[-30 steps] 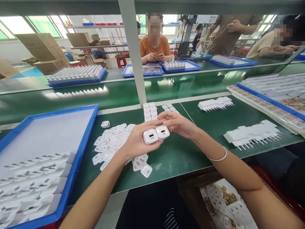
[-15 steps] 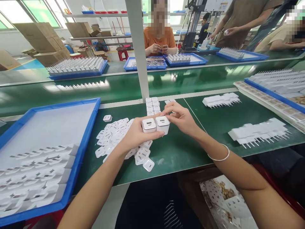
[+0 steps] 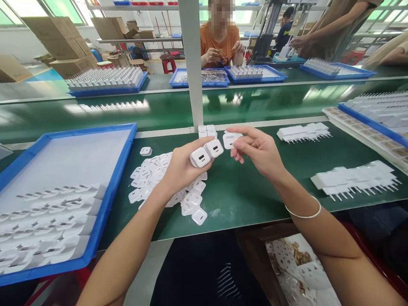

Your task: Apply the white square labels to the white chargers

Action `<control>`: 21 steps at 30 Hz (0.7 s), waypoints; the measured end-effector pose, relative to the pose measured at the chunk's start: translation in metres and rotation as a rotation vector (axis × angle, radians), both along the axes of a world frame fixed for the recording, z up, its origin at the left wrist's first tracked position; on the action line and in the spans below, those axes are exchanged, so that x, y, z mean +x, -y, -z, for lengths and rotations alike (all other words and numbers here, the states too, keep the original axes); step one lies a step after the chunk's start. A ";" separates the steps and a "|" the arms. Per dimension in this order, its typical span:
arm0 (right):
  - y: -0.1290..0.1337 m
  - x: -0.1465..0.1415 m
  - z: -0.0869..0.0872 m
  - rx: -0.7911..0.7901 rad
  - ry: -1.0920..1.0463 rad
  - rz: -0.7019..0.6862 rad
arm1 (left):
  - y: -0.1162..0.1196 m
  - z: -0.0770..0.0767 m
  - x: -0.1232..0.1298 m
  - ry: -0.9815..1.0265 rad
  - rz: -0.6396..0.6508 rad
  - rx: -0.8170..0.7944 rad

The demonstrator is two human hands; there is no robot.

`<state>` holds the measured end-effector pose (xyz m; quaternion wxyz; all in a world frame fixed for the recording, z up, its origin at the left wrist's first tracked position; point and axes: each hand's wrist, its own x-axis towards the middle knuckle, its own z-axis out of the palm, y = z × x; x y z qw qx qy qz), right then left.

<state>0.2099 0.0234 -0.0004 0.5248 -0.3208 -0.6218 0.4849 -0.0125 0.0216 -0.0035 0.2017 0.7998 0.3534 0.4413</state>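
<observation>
In my left hand (image 3: 180, 163) are two white USB chargers (image 3: 200, 157) side by side, their port faces toward me and tilted. My right hand (image 3: 261, 153) pinches a flat white square cover (image 3: 229, 139) with grey print on it, just right of the chargers and apart from them. Partly behind my left hand lies a loose pile of white square covers (image 3: 149, 172), several with a small slot. Beyond the chargers, white square pieces (image 3: 207, 128) sit in neat rows on the green table.
At left stands a blue-rimmed tray (image 3: 111, 187) with rows of white chargers. Two rows of white plugs with pins (image 3: 357, 178) lie at right, near another blue tray (image 3: 376, 123). A white post (image 3: 193, 63) rises ahead. Across the bench a person in orange (image 3: 219, 42) works.
My right hand has moved right, away from the chargers, and the printed cover now shows in its fingers. My left hand has tilted the two chargers. The view has shifted slightly.
</observation>
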 end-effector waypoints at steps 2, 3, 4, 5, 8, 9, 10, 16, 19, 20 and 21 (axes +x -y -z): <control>0.002 -0.002 0.000 0.017 -0.005 -0.016 | 0.000 -0.001 0.000 -0.006 0.017 0.007; 0.003 -0.003 0.000 0.026 -0.005 -0.038 | 0.000 -0.001 0.000 -0.013 0.032 0.005; 0.004 -0.004 0.000 0.033 -0.004 -0.062 | 0.000 -0.001 0.000 -0.020 0.046 0.002; 0.005 -0.005 0.001 0.034 -0.002 -0.086 | 0.000 -0.001 0.001 -0.028 0.059 0.000; 0.006 -0.007 0.002 0.014 0.005 -0.126 | 0.000 0.000 0.001 -0.048 0.088 0.006; 0.006 -0.007 0.003 0.005 0.008 -0.129 | 0.000 0.000 0.001 -0.053 0.095 0.010; 0.006 -0.008 0.004 -0.003 0.011 -0.129 | 0.000 0.001 0.001 -0.056 0.103 0.015; 0.007 -0.009 0.005 -0.028 0.028 -0.128 | -0.001 0.002 0.001 -0.074 0.125 0.034; 0.007 -0.010 0.005 -0.038 0.029 -0.127 | -0.001 0.002 0.001 -0.089 0.111 0.049; 0.008 -0.010 0.005 -0.041 0.030 -0.123 | 0.000 0.002 0.001 -0.095 0.103 0.054; 0.008 -0.010 0.005 -0.043 0.031 -0.119 | 0.000 0.002 0.001 -0.100 0.096 0.059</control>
